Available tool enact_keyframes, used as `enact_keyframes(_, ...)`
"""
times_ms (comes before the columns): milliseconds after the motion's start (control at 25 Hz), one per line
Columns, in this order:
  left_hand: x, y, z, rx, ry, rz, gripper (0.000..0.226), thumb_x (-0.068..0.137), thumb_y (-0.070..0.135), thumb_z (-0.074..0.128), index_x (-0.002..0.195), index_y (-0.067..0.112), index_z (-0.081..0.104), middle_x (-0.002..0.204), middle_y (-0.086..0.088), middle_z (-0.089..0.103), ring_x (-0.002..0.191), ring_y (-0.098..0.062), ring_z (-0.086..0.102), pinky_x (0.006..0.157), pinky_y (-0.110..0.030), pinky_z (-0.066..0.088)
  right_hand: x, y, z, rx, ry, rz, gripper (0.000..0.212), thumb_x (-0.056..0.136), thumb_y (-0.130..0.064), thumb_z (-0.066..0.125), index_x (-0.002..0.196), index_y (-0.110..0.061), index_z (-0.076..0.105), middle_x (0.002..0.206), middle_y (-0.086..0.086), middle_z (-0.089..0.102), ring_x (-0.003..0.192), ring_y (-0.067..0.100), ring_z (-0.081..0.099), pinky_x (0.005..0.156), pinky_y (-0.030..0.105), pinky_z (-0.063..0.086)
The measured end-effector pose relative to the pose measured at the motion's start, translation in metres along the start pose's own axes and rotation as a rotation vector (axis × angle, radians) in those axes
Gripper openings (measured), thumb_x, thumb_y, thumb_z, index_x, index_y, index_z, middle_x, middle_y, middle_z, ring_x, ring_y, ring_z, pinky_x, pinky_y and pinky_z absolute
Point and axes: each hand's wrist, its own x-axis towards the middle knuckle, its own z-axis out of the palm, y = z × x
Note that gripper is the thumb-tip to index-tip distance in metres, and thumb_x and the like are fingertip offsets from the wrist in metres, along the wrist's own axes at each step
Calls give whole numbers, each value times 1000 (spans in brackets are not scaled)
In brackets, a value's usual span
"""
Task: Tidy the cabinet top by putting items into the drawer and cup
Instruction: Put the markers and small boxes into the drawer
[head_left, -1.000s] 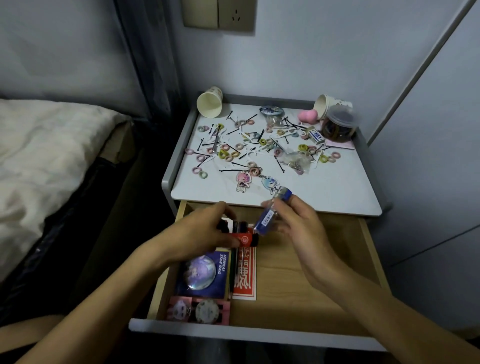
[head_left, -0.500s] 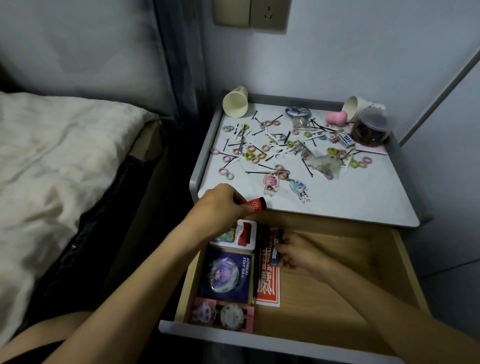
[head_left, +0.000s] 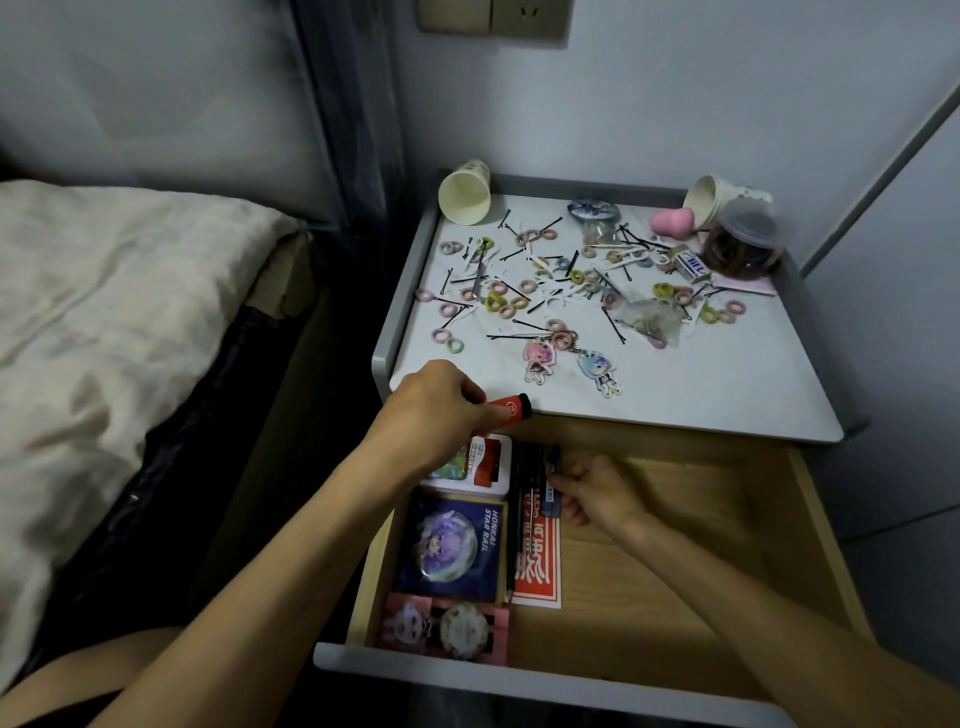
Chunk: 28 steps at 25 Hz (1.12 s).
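The left hand (head_left: 436, 410) is gripping an orange-red plastic lighter (head_left: 508, 408) over the front edge of the white cabinet top (head_left: 701, 395). The right hand (head_left: 597, 491) is reaching into the open light-wood drawer (head_left: 675, 582), its fingers (head_left: 571, 480) pinching a blue lighter (head_left: 550, 499) above a red printed card (head_left: 537, 569). Pastel hair ties (head_left: 524, 287) and black bobby pins (head_left: 615, 325) are lying scattered near a tipped cream paper cup (head_left: 464, 195).

Two bare hands showing: left hand (head_left: 436, 410) at mid-frame, right hand (head_left: 597, 491) lower and to the right. Both arms showing uncovered right to frame edge: left forearm (head_left: 291, 571) coming in from lower left, right forearm (head_left: 753, 597) from lower right. Bare limb patch (head_left: 78, 670) showing in bottom left corner. Dark strip showing under it; cloth or shadow, cannot tell.
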Motion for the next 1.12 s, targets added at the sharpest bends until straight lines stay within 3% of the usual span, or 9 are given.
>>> enact_keyframes(200,-1,0,3,54,29,-13,26,80,43,76,89,19,73,84,0,72,80,-16,68,77,-42,58,0,2,1,-39,19,-21,19,93,-9,63,78,-7,52,55,6,54,31,2,46,35,18,38)
enact_keyframes(320,-2,1,3,48,128,19,25,76,43,80,89,24,70,82,3,69,77,-14,66,70,-36,56,-6,-1,-2,-34,19,-30,16,92,-9,63,80,-5,54,56,5,55,33,3,48,37,17,40)
enact_keyframes(480,-1,1,7,-141,144,18,22,73,35,84,85,21,71,79,1,70,74,-17,66,65,-33,53,-33,-19,-8,37,26,-86,10,93,-14,63,86,-7,60,66,8,60,45,6,49,42,17,38)
enact_keyframes(560,-4,2,13,-274,72,-1,17,75,29,83,83,19,71,76,-2,70,68,-19,64,66,-35,53,-60,-36,-13,329,-52,-125,12,92,-16,63,98,-6,66,75,4,65,53,8,51,46,19,35)
enact_keyframes(680,-9,8,23,-491,-101,-37,13,81,19,78,83,8,71,67,-2,68,56,-16,57,53,-28,48,-96,-61,-22,795,-269,-127,18,88,-23,64,100,-10,66,78,0,63,58,9,48,47,20,34)
enact_keyframes(760,-15,12,31,-620,-221,-51,13,85,13,73,87,1,69,63,-2,64,51,-11,51,47,-21,43,-110,-68,-28,837,-300,-148,16,86,-24,66,97,-13,69,78,-2,60,60,9,47,49,19,34)
enact_keyframes(920,-20,14,39,-598,-370,-31,11,89,14,68,89,3,68,71,-8,63,54,-11,51,53,-23,43,-118,-68,-35,766,-216,-201,13,83,-20,66,90,-18,77,79,-1,64,62,8,48,51,19,37)
enact_keyframes(1120,-24,18,37,-709,-538,-76,14,92,13,63,80,8,66,61,1,63,48,-7,50,47,-18,43,-115,-64,-44,875,-321,-190,22,81,-17,63,98,-13,76,80,4,65,63,10,52,53,19,43)
